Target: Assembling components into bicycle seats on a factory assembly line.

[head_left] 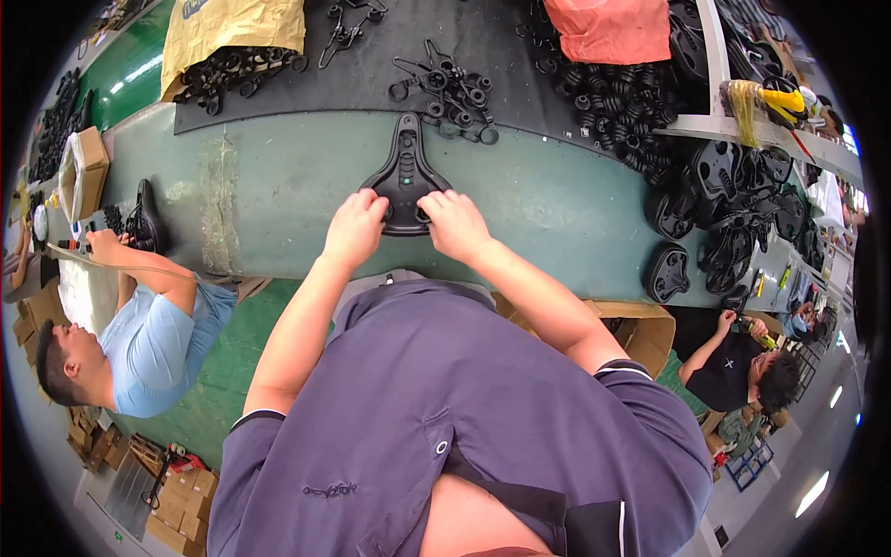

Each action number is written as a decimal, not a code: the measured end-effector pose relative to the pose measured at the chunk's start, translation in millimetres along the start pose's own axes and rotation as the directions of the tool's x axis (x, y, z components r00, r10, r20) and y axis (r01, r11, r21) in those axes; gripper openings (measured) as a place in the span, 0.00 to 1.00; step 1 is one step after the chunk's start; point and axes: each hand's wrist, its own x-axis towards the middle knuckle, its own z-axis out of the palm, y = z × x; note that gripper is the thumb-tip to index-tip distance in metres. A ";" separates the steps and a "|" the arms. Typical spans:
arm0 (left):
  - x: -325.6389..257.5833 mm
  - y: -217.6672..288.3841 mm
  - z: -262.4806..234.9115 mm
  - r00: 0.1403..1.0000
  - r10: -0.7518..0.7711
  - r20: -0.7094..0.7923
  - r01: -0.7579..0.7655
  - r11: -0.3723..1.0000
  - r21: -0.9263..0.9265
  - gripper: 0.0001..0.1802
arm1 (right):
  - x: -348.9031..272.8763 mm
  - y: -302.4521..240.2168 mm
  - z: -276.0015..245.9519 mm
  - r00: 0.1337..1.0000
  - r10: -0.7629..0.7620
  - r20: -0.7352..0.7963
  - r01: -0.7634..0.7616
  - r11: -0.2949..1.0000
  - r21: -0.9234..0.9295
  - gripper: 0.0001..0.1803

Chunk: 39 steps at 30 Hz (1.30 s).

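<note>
A black bicycle saddle (406,174) lies underside up on the green bench in front of me, its nose pointing away. My left hand (356,226) is closed at the saddle's rear left corner, fingers curled over the edge. At the rear right corner my right hand (453,223) grips in the same way. The fingertips hide whatever small part may be between them and the saddle. Just beyond the nose is a loose pile of black metal clamps and wire frames (450,93).
A yellow sack (232,35) spills black parts at the far left. A red sack (608,28) stands over a heap of black coil springs (624,111). Several saddles (733,200) are piled at right. Co-workers sit left (139,334) and right (733,362) along the bench.
</note>
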 end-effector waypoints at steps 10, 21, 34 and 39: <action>6.8 1.6 17.2 0.981 -0.007 0.194 -0.053 0.953 0.300 0.20 | 13.7 15.4 -5.3 0.993 0.074 0.088 -0.083 0.991 0.105 0.16; 39.9 -4.4 26.5 0.999 0.028 -0.016 -0.024 0.978 0.207 0.34 | 156.8 89.2 -61.8 0.876 0.468 -0.114 -0.480 0.867 -0.131 0.22; 229.6 -93.8 21.4 0.987 -0.154 0.039 0.156 0.986 -0.052 0.28 | 170.3 94.0 -31.6 0.847 0.530 0.028 -0.483 0.792 -0.372 0.18; 140.1 -117.5 12.9 0.785 -0.474 0.399 0.603 0.438 -0.666 0.19 | 192.1 99.5 -91.5 0.779 0.622 0.077 -0.626 0.764 0.154 0.16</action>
